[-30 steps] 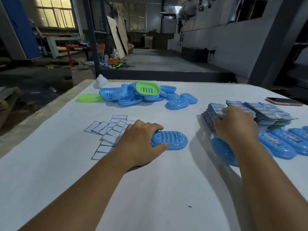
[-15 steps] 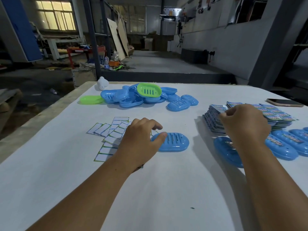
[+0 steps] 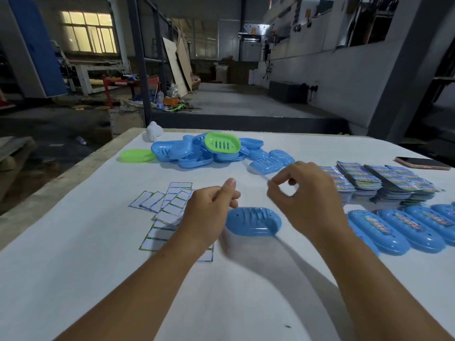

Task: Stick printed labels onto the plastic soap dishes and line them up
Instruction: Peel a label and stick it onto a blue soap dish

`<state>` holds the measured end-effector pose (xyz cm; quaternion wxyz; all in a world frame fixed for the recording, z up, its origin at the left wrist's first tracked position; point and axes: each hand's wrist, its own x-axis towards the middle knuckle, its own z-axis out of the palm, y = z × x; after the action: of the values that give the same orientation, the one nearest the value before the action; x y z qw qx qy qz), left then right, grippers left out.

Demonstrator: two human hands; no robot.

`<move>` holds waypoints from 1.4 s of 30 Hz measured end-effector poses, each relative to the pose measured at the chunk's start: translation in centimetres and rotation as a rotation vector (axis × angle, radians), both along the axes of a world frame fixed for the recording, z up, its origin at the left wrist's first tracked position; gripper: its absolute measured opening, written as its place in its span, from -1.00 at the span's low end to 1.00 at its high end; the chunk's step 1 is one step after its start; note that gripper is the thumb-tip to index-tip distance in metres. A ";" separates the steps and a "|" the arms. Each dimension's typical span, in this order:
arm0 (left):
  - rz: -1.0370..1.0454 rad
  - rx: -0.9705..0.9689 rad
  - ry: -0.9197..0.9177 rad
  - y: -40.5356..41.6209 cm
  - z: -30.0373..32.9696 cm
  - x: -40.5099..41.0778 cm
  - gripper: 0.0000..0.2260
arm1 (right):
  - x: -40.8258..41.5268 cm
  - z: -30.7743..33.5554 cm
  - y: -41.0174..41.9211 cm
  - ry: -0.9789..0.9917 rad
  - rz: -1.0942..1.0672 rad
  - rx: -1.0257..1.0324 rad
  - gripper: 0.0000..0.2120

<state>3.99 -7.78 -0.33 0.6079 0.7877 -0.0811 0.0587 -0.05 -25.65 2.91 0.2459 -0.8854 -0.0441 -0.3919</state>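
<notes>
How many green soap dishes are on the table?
2. One green dish sits on top of the pile of blue dishes at the far side. The other green one lies flat on the table just left of that pile. More could be hidden under the pile.
</notes>
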 end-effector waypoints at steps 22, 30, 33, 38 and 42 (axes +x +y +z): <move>-0.013 -0.025 0.046 0.5 0.8 -0.1 -0.83 | 1.6 -2.0 2.0 0.297 0.255 0.752 -0.83; 0.047 -0.037 0.014 1.1 1.4 0.0 -0.72 | 1.7 -1.8 1.7 0.332 0.298 0.794 -0.88; 0.038 -0.028 0.007 1.3 1.4 0.1 -0.72 | 1.6 -1.9 1.7 0.346 0.300 0.740 -0.90; -0.042 -0.013 -0.083 1.1 1.3 -0.2 -0.76 | 1.4 -2.3 1.8 0.353 0.197 0.485 -0.83; -0.116 0.034 -0.146 0.7 0.9 -0.5 -0.81 | 1.0 -2.0 2.3 0.370 0.279 0.480 -0.84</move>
<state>3.52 -7.05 0.58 0.5892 0.7855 -0.1718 0.0793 0.91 -23.38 0.87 0.5026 -0.8438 -0.0257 -0.1864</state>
